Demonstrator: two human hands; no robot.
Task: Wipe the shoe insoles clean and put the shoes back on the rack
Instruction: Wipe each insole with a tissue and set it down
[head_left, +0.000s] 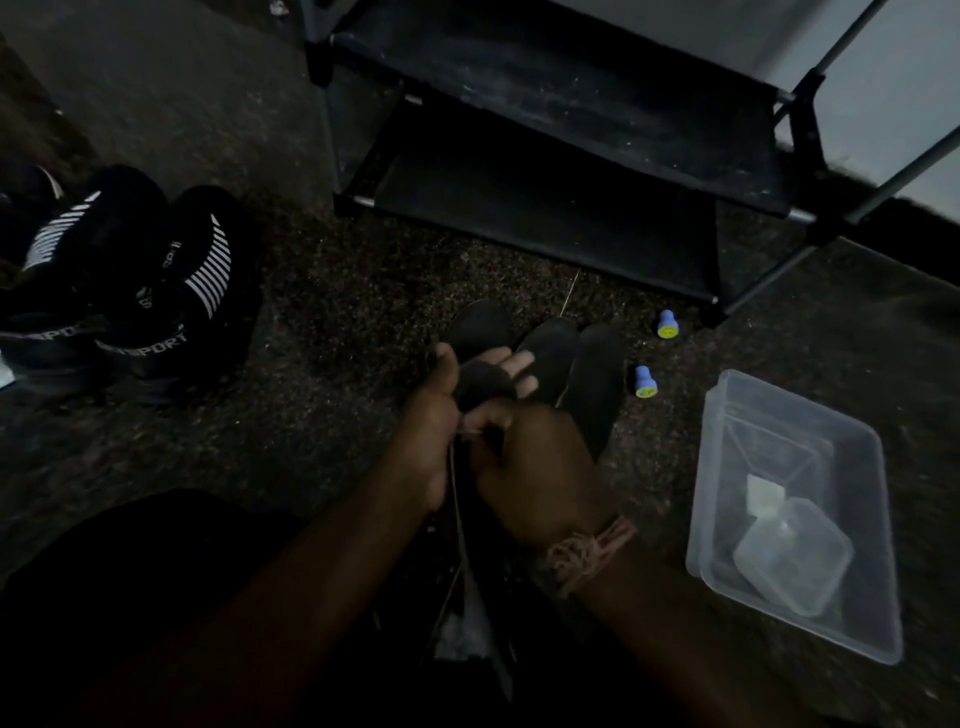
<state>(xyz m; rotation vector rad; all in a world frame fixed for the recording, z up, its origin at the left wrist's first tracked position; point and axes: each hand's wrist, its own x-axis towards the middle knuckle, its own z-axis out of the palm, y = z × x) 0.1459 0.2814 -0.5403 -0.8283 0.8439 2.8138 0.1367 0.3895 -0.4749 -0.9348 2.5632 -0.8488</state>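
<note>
My left hand (436, 415) holds a dark insole (483, 382) edge-on in front of me, thumb on one side and fingers showing behind it. My right hand (540, 467) has curled fingers that pinch the same insole at its near edge; the dim light hides whether a cloth is between them. Three more dark insoles (550, 353) lie side by side on the floor just beyond my hands. A pair of black high-top shoes (171, 301) with white stripes stands at the left. The black shoe rack (545, 156) is straight ahead with bare shelves.
A clear plastic tub (831, 613) with a smaller clear container inside sits on the floor at the right. Two small blue-and-yellow caps (645, 382) lie between it and the insoles. The floor is dark speckled carpet. Something pale (462, 629) lies on my lap.
</note>
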